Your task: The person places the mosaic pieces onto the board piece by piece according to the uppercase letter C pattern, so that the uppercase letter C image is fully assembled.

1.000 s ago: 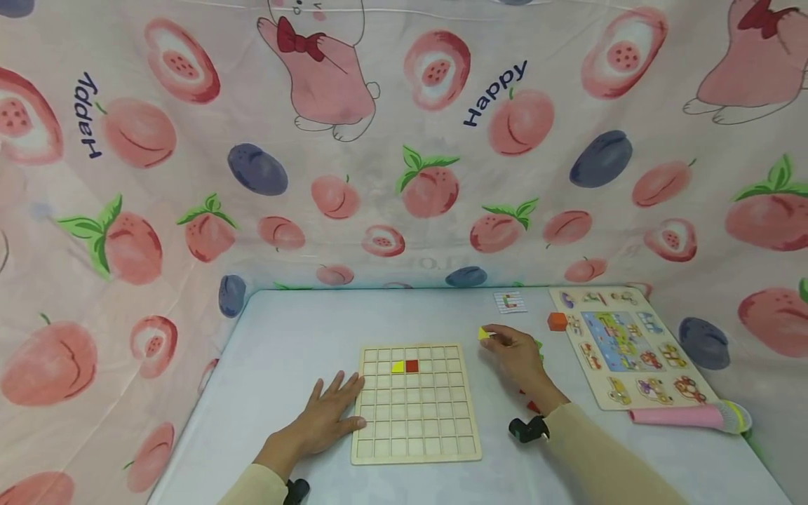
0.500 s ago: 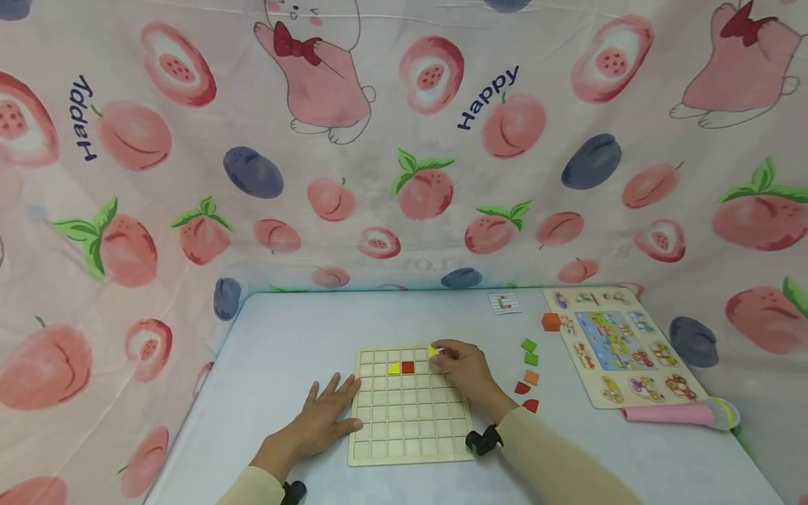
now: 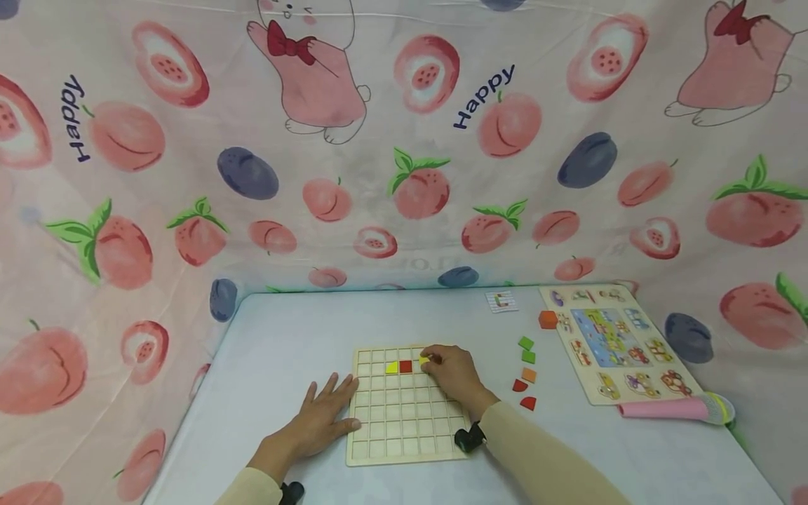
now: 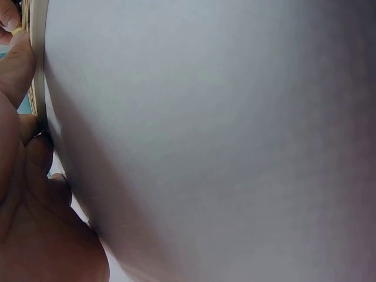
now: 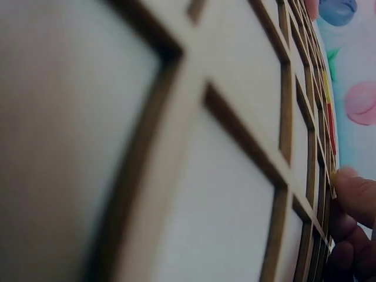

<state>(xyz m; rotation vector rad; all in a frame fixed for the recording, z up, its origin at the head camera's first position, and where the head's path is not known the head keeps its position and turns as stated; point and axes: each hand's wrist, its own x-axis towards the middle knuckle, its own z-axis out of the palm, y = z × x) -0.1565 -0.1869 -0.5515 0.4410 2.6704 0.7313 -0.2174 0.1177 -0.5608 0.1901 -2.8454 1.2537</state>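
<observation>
A wooden grid board (image 3: 409, 412) lies flat on the white table. In its second row from the back sit a yellow tile (image 3: 392, 369) and, beside it, a red square tile (image 3: 406, 367). My right hand (image 3: 457, 375) pinches a small yellow piece (image 3: 424, 360) low over the same row, just right of the red tile; fingers partly hide it. Fingers spread, my left hand (image 3: 320, 419) rests at the board's left edge. The left wrist view shows this hand (image 4: 35, 194) against the board's side. In the right wrist view, the right fingertips (image 5: 355, 191) are at the grid.
Right of the board lie green tiles (image 3: 527, 357), an orange tile (image 3: 529, 375) and red quarter-round pieces (image 3: 527, 403). Farther right are an orange block (image 3: 548, 320), a picture puzzle board (image 3: 583, 382) and a pink toy microphone (image 3: 665, 408). A pattern card (image 3: 501, 301) lies at the back.
My right hand has carried the yellow piece leftward from beyond the board's right side to just right of the red tile. The left hand has stayed at the board's edge.
</observation>
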